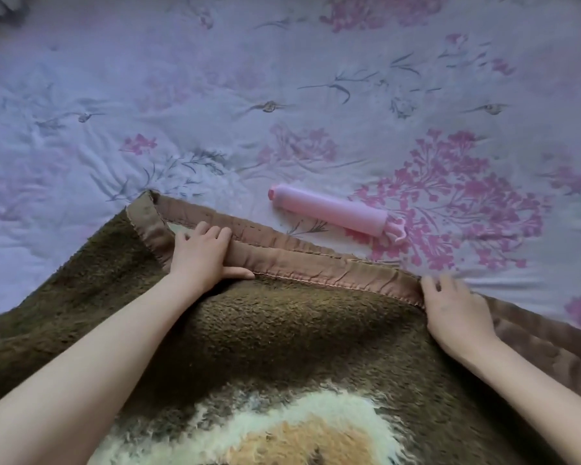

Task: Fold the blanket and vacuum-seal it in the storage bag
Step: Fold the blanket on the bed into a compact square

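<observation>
Blanket [282, 347] spread over the near part of the bedsheet [282, 78], filling the lower frame from left edge to right edge. Bound hem [316, 263] along the far side, running from far left down toward near right, with a corner at its left end. Left hand [202, 255] resting on the hem near that corner, fingers over the binding. Right hand [453, 307] resting at the hem's right end, well apart from the left. Hand pump [332, 211] lying on the bedsheet just beyond the hem, between the hands, roughly parallel to it, not touching.
</observation>
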{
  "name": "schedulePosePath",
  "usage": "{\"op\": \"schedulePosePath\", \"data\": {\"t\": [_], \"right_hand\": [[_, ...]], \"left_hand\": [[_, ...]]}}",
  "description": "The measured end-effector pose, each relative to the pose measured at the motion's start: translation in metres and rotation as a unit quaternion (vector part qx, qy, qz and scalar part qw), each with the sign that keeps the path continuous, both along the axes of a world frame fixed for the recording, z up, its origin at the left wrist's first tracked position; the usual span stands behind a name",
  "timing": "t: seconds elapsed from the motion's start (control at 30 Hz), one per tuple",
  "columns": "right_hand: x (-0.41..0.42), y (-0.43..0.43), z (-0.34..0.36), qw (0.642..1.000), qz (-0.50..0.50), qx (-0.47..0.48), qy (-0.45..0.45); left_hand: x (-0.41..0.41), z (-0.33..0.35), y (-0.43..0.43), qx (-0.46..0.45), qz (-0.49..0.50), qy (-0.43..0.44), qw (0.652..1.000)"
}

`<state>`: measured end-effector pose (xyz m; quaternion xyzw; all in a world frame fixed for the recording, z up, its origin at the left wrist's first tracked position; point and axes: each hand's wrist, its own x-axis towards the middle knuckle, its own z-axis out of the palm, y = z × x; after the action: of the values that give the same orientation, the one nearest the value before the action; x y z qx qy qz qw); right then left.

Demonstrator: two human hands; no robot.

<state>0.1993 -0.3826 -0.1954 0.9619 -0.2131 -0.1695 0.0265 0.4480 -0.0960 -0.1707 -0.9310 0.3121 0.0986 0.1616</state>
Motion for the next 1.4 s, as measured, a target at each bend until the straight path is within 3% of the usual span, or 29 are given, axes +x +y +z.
{"op": "schedulePosePath", "data": {"t": [0.07, 0.17, 0.2, 0.23, 0.33, 0.4, 0.47, 0.53, 0.7, 0.83, 0.93, 1.0, 1.07, 1.13, 1.23, 1.3, 1.4], "right_hand": [[0.005, -0.001, 0.003, 0.999, -0.013, -0.018, 0.034], [0.01, 0.003, 0.012, 0.997, -0.03, -0.024, 0.071], [0.013, 0.008, 0.015, 0.997, -0.044, -0.015, 0.069], [0.016, 0.008, 0.019, 0.996, -0.066, 0.011, 0.05], [0.03, 0.02, 0.034, 0.974, -0.124, 0.176, -0.07], [0.038, 0.04, 0.046, 0.961, -0.101, 0.229, -0.122], [0.039, 0.057, 0.055, 0.975, -0.044, 0.194, -0.096], [0.035, 0.059, 0.051, 0.988, 0.004, 0.149, -0.044], [0.046, 0.021, 0.047, 0.983, -0.115, 0.131, -0.054], [0.067, 0.001, 0.005, 0.988, -0.133, 0.055, -0.059], [0.075, -0.004, -0.04, 0.985, -0.138, 0.055, -0.092], [0.075, 0.001, -0.046, 0.978, -0.146, 0.075, -0.128], [0.072, 0.005, -0.044, 0.971, -0.149, 0.09, -0.163], [0.066, 0.005, -0.035, 0.965, -0.15, 0.101, -0.191], [0.057, 0.01, -0.019, 0.961, -0.071, 0.107, -0.246], [0.047, 0.0, -0.014, 0.963, -0.064, 0.102, -0.24], [0.025, -0.024, -0.011, 0.973, -0.069, 0.123, -0.181]], "left_hand": [[-0.001, -0.004, 0.003, -0.031, -0.008, 0.008, 0.999], [0.009, 0.006, 0.02, -0.191, 0.026, 0.086, 0.978], [0.019, 0.012, 0.034, -0.215, 0.035, 0.067, 0.974], [0.03, 0.017, 0.047, -0.177, 0.035, 0.039, 0.983], [0.055, 0.028, 0.089, 0.088, -0.023, 0.027, 0.995], [0.058, 0.034, 0.1, 0.16, -0.102, -0.013, 0.982], [0.061, 0.044, 0.101, 0.179, -0.16, -0.045, 0.97], [0.074, 0.062, 0.111, 0.186, -0.149, -0.06, 0.969], [0.148, 0.108, 0.149, 0.096, 0.033, -0.12, 0.987], [0.199, 0.121, 0.129, 0.114, 0.057, -0.142, 0.982], [0.226, 0.108, 0.12, 0.142, 0.079, -0.127, 0.979], [0.231, 0.091, 0.121, 0.067, 0.138, -0.134, 0.979], [0.227, 0.072, 0.123, -0.079, 0.174, -0.097, 0.977], [0.213, 0.043, 0.114, -0.154, 0.107, 0.006, 0.982], [0.183, 0.018, 0.085, -0.085, -0.043, 0.11, 0.989], [0.175, 0.015, 0.067, -0.035, -0.054, 0.114, 0.991], [0.181, 0.017, 0.064, 0.037, -0.076, 0.026, 0.996]]}}
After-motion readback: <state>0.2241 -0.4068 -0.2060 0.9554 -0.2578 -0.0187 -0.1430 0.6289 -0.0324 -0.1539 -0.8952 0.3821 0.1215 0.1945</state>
